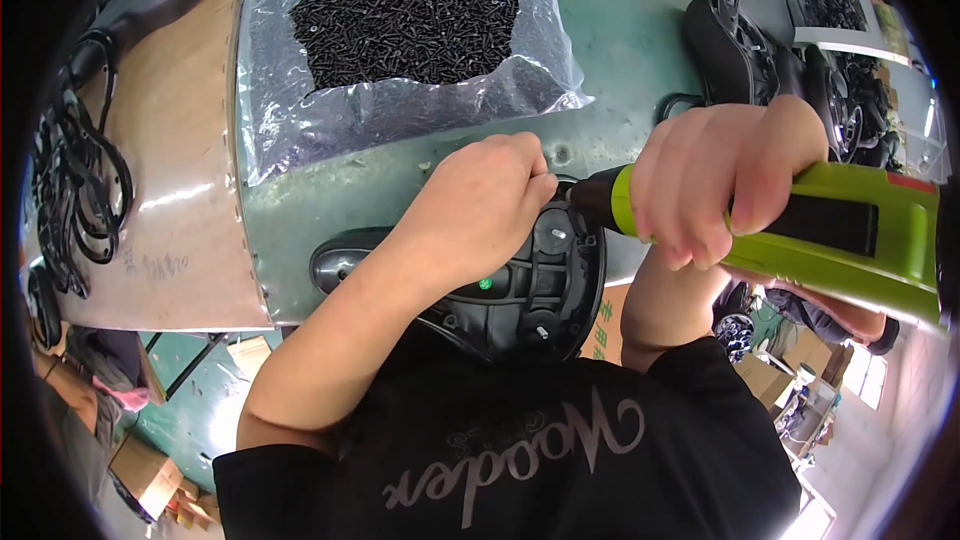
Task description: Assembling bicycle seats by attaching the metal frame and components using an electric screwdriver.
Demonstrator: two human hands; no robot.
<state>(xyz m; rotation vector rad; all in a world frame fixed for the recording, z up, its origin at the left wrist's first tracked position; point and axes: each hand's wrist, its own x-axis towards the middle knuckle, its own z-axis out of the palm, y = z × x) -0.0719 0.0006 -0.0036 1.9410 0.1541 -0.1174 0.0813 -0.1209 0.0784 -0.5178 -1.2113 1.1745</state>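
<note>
My right hand [715,175] is wrapped around a lime-green and black cordless screwdriver [905,235], which lies nearly level with its dark nose pointing left. Beneath my hands is a black moulded seat [540,285], its ribbed underside up, with metal studs and a small green sticker showing. My left hand [485,200] is closed, thumb and fingers pinched together at the seat's far edge, right by the driver's nose. Whatever sits between those fingertips is hidden, and so is the driver's tip.
A clear plastic bag [285,130] heaped with black screws [410,20] lies beyond my hands on the green tabletop [615,40]. Black looped parts [85,170] are piled on the brown board at left. More black seats [725,50] stand at the far right. Other people are at both sides.
</note>
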